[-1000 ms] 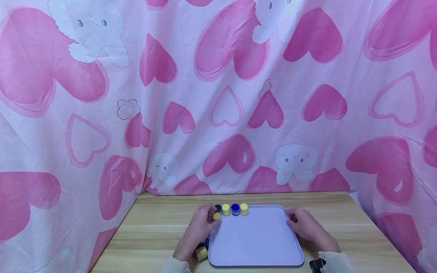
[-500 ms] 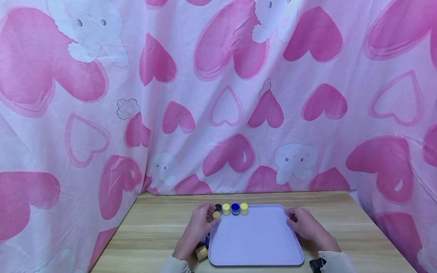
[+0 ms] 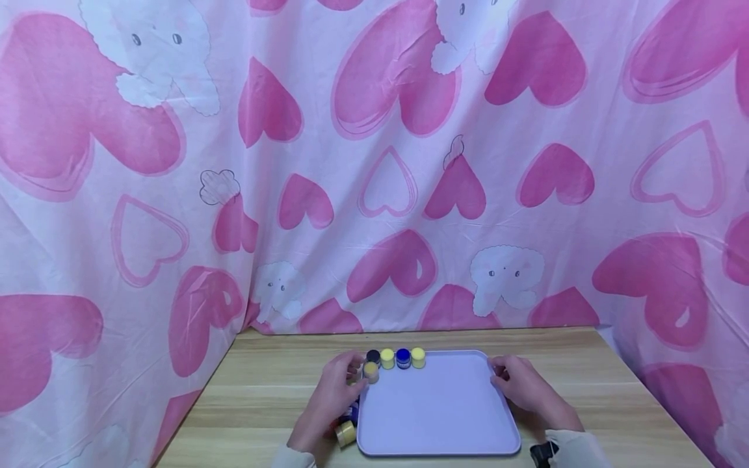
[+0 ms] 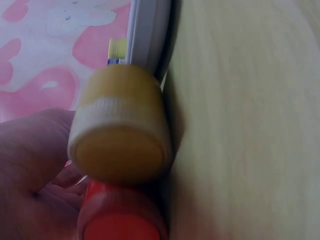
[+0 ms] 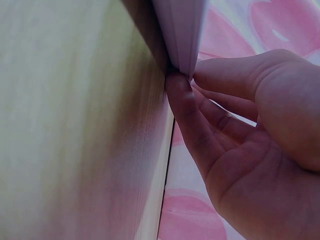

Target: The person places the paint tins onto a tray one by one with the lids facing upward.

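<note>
In the head view my left hand is at the tray's left edge, thumb and fingers apart. Between them, in the tray's corner, stands a small tan-lidded paint jar. Behind it a row holds a black-lidded jar, a yellow one, a blue one and another yellow one. My right hand pinches the right rim of the lilac tray; the right wrist view shows thumb and fingertips on that rim.
Left of the tray, a tan paint jar lies on its side on the wooden table, near a red jar and a dark blue one. A pink heart-print curtain hangs behind and at both sides.
My left hand has loosened from the tan-lidded jar and drawn slightly left, leaving it standing in the tray's corner. The right hand and tray stay put.
</note>
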The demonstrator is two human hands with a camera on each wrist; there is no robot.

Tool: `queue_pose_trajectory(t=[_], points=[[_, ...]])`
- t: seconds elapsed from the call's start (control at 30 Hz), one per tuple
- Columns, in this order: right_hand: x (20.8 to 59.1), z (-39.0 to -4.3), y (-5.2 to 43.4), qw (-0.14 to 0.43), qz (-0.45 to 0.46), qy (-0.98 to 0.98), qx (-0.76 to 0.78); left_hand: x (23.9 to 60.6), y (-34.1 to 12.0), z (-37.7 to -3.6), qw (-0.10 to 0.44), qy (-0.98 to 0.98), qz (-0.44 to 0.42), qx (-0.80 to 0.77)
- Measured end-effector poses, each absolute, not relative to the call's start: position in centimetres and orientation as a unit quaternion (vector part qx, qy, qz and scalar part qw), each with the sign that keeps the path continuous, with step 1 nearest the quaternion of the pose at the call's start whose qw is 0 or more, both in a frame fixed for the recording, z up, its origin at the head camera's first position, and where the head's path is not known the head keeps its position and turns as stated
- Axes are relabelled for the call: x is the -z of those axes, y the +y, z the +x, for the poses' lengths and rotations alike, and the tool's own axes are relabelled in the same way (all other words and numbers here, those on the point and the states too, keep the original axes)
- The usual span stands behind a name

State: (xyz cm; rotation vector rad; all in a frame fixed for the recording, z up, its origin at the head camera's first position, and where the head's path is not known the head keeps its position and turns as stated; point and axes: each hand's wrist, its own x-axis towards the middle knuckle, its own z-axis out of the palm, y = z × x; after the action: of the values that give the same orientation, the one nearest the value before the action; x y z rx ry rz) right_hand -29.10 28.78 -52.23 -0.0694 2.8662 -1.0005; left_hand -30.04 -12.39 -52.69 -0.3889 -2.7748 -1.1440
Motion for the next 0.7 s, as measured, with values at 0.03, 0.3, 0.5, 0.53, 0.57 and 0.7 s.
queue_pose_trajectory(t=[0.03, 0.3, 0.5, 0.53, 0.57, 0.7], points=[[52.2, -29.1, 28.8, 0.053, -0.021, 0.942, 0.33, 52.7, -12.6, -30.0, 0.055, -0.916, -0.127, 0.376], [52.2, -29.1, 28.7, 0.06, -0.02, 0.943, 0.328, 52.6, -14.0, -29.7, 0.073, -0.913, -0.15, 0.372], [52.1, -29.1, 28.6, 0.057, -0.025, 0.942, 0.328, 52.1, -15.2, -29.2, 0.074, -0.913, -0.15, 0.373], [52.1, -29.1, 28.6, 0.056, -0.025, 0.942, 0.329, 52.1, -15.5, -29.2, 0.071, -0.912, -0.148, 0.375], [52.1, -29.1, 28.6, 0.055, -0.024, 0.942, 0.329, 52.1, -15.7, -29.1, 0.068, -0.913, -0.146, 0.375], [52.1, -29.1, 28.7, 0.055, -0.024, 0.944, 0.326, 52.2, -16.7, -28.8, 0.045, -0.914, -0.141, 0.377]])
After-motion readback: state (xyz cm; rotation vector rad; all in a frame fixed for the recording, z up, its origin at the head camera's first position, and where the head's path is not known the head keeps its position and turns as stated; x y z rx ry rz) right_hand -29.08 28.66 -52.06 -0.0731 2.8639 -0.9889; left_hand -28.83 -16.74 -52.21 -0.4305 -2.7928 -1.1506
